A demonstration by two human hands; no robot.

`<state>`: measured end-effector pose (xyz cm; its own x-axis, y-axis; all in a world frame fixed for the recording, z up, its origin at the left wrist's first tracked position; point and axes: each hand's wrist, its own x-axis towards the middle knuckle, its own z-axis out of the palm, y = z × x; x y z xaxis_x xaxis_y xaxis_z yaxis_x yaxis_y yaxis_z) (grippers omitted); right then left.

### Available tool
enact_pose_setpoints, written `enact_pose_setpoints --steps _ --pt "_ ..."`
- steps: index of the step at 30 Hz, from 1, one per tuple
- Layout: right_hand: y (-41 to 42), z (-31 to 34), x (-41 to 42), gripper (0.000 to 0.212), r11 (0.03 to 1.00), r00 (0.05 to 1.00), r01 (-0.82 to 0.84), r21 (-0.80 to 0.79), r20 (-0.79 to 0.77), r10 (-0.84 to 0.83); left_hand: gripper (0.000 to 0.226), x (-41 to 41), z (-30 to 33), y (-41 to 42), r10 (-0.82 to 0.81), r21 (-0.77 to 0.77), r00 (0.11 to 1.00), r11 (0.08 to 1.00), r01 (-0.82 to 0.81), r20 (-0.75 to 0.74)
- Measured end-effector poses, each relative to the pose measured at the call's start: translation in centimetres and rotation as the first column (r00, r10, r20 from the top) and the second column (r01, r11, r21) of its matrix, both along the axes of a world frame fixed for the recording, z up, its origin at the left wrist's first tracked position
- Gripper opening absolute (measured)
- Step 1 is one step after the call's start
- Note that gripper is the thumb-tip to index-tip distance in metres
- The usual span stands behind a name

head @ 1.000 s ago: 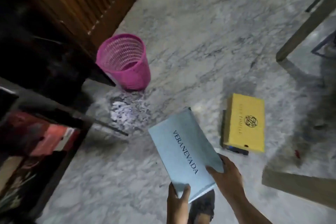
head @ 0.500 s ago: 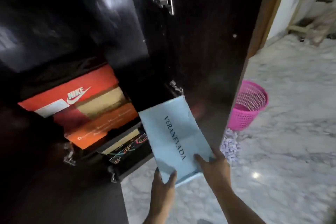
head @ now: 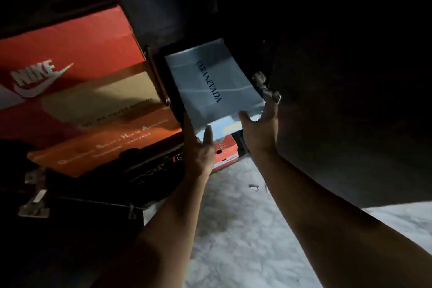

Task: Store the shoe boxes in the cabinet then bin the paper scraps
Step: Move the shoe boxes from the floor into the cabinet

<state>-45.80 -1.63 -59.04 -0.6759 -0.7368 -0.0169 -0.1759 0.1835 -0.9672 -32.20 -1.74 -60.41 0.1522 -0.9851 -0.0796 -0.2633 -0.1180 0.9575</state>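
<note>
A pale blue shoe box [head: 210, 82] with dark lettering is partly inside the right compartment of the dark cabinet [head: 163, 7], tilted, its far end in shadow. My left hand [head: 198, 147] holds its near left corner, thumb up on the front face. My right hand [head: 259, 124] grips the near right corner from below and the side. Under the blue box sits a red box [head: 225, 149] on the cabinet floor. The bin and the paper scraps are out of view.
The left compartment holds a red Nike box [head: 70, 54] on an orange box [head: 105, 145], with dark boxes below. The open cabinet door [head: 350, 89] stands close on the right, with a metal hinge [head: 264, 84] beside the box. Marble floor [head: 245, 229] lies below.
Both hands carried the blue box from the floor area up to the cabinet and pushed it into the right compartment. The view closed in on the cabinet; the pink bin left the view.
</note>
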Motion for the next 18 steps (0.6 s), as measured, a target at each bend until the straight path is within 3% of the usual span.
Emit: enact_pose_setpoints --steps 4,9,12,14,16,18 --pt "-3.4 -1.5 1.1 0.081 0.995 0.997 -0.081 0.055 -0.009 0.082 0.072 0.0 -1.1 -3.8 0.078 -0.053 0.995 0.996 -0.075 0.06" --pt "-5.6 -2.2 0.6 0.089 0.981 0.995 -0.089 0.174 -0.034 0.096 0.066 -0.2 -1.9 -4.5 0.071 0.076 0.993 0.994 -0.079 0.091" --pt "-5.1 -2.0 -0.1 0.101 0.973 0.985 -0.164 0.165 -0.03 0.171 0.049 -0.3 -1.3 -3.5 0.145 0.097 0.985 0.983 -0.154 0.09" --pt "-3.4 -1.3 -0.6 0.103 0.971 0.976 -0.18 0.157 -0.092 0.196 0.055 0.4 -1.4 -2.2 0.163 0.103 0.976 0.979 -0.178 0.144" --pt "0.1 -1.4 -0.7 0.098 0.971 0.975 -0.128 0.201 -0.156 0.16 0.067 0.9 -2.4 0.2 0.049 0.141 0.982 0.987 -0.075 0.182" --pt "5.3 -2.5 -0.6 0.085 0.968 0.974 -0.066 0.242 -0.197 0.115 0.058 1.1 -4.8 3.5 -0.115 0.315 0.977 0.947 0.053 0.181"
